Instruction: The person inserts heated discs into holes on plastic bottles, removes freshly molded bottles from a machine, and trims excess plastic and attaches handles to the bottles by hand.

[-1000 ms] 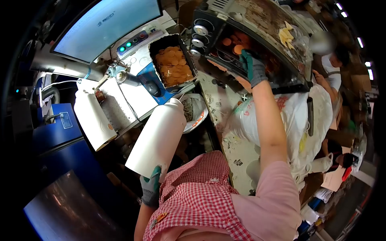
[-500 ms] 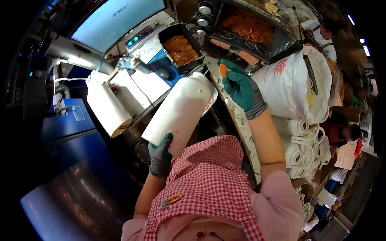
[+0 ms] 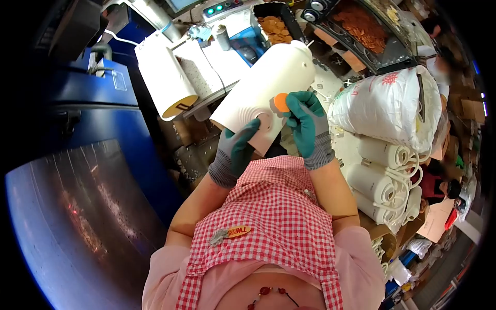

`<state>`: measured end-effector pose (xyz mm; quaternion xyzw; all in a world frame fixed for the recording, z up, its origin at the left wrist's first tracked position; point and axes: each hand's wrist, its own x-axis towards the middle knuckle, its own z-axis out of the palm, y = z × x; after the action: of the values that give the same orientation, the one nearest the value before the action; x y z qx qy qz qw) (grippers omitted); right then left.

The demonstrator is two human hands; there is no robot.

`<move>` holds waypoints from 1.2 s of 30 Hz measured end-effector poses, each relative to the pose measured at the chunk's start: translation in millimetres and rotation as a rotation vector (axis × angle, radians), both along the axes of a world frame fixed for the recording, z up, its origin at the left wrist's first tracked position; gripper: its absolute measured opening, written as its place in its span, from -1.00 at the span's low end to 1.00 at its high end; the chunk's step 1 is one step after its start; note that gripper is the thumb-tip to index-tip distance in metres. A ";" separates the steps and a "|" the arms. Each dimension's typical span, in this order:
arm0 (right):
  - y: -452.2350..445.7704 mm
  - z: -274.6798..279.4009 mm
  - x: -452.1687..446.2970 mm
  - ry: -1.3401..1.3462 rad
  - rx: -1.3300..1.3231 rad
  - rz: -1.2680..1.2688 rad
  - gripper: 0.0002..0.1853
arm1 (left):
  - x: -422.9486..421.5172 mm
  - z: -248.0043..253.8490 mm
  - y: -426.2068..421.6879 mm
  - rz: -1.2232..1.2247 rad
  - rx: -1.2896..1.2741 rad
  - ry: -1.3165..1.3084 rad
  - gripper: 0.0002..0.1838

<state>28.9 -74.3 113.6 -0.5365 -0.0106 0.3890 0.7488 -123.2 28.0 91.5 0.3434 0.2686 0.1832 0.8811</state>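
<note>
A long white plastic housing (image 3: 263, 85) lies tilted in front of me, its neck pointing up and to the right. My left hand (image 3: 235, 150), in a green and grey glove, grips its lower end with the thumb on the side near a ribbed round recess. Between the fingertips of my gloved right hand (image 3: 309, 121) is a thin orange disc (image 3: 281, 102), pinched by its edge. The disc is right against or just over the housing's side, beside the recess; I cannot tell if they touch.
A black bin of orange discs (image 3: 275, 29) stands at the back, near a tray of copper-coloured discs (image 3: 364, 26). Another white housing (image 3: 168, 77) rests at left. To the right are a white sack (image 3: 387, 101) and stacked white housings (image 3: 369, 183). Blue machinery (image 3: 82, 134) borders the left.
My right hand has brought the orange disc down and left to the housing's side. The housing has been raised and shifted right. My view has tilted down.
</note>
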 end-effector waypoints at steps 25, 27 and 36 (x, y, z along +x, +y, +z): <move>-21.2 18.5 -16.2 -0.573 -0.055 0.275 -0.72 | -3.5 52.0 -7.3 -0.110 0.371 0.139 -0.65; -21.8 14.0 -12.6 -0.688 0.008 0.258 -0.74 | -2.6 50.9 -6.8 -0.127 0.445 0.139 -0.66; -23.2 22.0 2.9 -0.854 -0.033 0.394 -0.80 | -4.7 48.8 -2.5 -0.297 0.397 0.213 -0.41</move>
<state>31.8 -97.5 135.6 -0.6480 -0.4131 0.2683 0.5809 -128.0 25.6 140.3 0.5624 0.2651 0.0637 0.7806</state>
